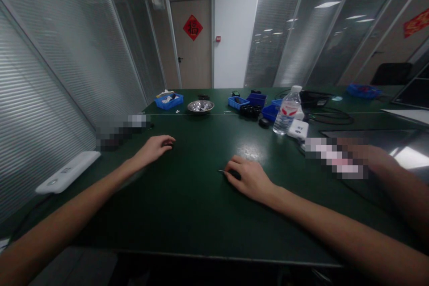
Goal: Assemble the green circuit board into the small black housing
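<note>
My right hand [250, 176] rests low over the green tabletop, its fingers closed round a small screwdriver [235, 174] with a black handle. Its thin metal shaft points left, past my fingertips. Further to the left and a little farther away, my left hand [154, 147] lies on the table with its fingers curled inward. Something dark shows beneath those fingertips, too small and dim to name. Bare green tabletop [194, 174] lies between the two hands.
Beyond my hands stand a metal bowl [200, 107] with small parts, blue trays [170, 101], and a water bottle [287, 111]. A white power strip [69, 172] lies at left. Another person's arm [385, 161] reaches in from the right, beside a dark glossy panel [402, 143].
</note>
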`<state>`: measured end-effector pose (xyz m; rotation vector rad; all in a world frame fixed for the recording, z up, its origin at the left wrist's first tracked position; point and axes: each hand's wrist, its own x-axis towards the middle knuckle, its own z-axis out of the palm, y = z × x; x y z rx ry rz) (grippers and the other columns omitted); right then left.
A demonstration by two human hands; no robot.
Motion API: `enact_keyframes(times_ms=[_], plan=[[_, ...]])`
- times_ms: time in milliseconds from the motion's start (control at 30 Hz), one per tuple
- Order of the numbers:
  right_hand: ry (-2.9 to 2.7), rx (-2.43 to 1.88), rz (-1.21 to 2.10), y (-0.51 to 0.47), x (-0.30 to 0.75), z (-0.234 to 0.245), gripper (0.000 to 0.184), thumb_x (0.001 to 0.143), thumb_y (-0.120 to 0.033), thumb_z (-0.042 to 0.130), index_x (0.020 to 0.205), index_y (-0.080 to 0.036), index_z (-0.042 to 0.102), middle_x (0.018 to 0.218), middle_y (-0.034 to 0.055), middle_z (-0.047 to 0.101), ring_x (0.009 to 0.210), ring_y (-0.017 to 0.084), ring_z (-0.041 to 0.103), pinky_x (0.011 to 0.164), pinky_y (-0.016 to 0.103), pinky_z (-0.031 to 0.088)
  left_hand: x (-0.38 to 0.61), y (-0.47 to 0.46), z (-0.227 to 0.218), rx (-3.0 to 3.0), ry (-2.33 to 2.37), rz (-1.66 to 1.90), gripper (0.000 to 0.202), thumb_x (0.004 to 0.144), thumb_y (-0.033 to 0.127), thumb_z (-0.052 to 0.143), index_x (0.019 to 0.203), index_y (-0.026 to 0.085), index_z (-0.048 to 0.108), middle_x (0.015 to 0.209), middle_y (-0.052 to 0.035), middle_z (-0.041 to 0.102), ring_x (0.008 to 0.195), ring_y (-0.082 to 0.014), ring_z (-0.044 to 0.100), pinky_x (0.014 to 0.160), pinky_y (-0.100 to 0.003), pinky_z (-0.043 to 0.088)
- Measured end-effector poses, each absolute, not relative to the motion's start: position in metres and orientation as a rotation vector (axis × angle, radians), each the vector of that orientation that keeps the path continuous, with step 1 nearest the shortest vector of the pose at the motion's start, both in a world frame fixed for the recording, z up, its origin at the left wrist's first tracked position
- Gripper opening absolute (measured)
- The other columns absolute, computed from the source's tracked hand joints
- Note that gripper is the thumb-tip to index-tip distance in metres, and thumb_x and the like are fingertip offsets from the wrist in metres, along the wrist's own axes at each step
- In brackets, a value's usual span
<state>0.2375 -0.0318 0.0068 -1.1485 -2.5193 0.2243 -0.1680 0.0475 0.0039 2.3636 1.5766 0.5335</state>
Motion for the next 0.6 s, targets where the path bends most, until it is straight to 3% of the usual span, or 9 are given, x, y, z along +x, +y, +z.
enact_keyframes(times_ms=[100,267,467,600], plan=[[-2.523,-1.134,0.233,-0.031,0.238,0.006,0.018,0.101,-0.034,0.053,0.104,-0.024,0.068,0.103,0.0025,0.062,0.080,0.015,0.061,0.068,0.028,0.042,-0.239,0.069,0.012,2.279,1.950,0.337,0.036,0.090,0.034,0.060,0.120,0.019,0.072,0.127,-0.0085,0.071,0.116,-0.0267,0.066,0.102,-0.036,0.049],[-2.518,-1.135,0.230,-0.030,0.238,0.005,0.018,0.101,-0.033,0.053,0.105,-0.023,0.068,0.103,0.0025,0.063,0.079,0.015,0.061,0.069,0.029,0.043,-0.304,0.074,0.021,2.104,2.108,0.211,0.037,0.078,0.033,0.067,0.110,0.019,0.079,0.112,-0.0093,0.077,0.101,-0.0304,0.072,0.093,-0.037,0.054],[-2.529,-1.152,0.231,-0.032,0.237,0.009,0.019,0.101,-0.033,0.053,0.104,-0.022,0.068,0.103,0.0035,0.063,0.078,0.015,0.061,0.067,0.028,0.044,-0.312,0.072,0.020,2.020,2.149,0.298,0.043,0.079,0.031,0.068,0.118,0.017,0.076,0.112,-0.0097,0.077,0.095,-0.0277,0.074,0.085,-0.034,0.056],[-2.532,-1.156,0.251,-0.032,0.237,0.010,0.020,0.101,-0.034,0.052,0.104,-0.022,0.068,0.104,0.0038,0.063,0.079,0.015,0.061,0.068,0.028,0.044,-0.313,0.072,0.018,2.040,2.183,0.370,0.037,0.078,0.032,0.070,0.111,0.017,0.080,0.109,-0.0103,0.078,0.097,-0.0302,0.072,0.091,-0.037,0.053]])
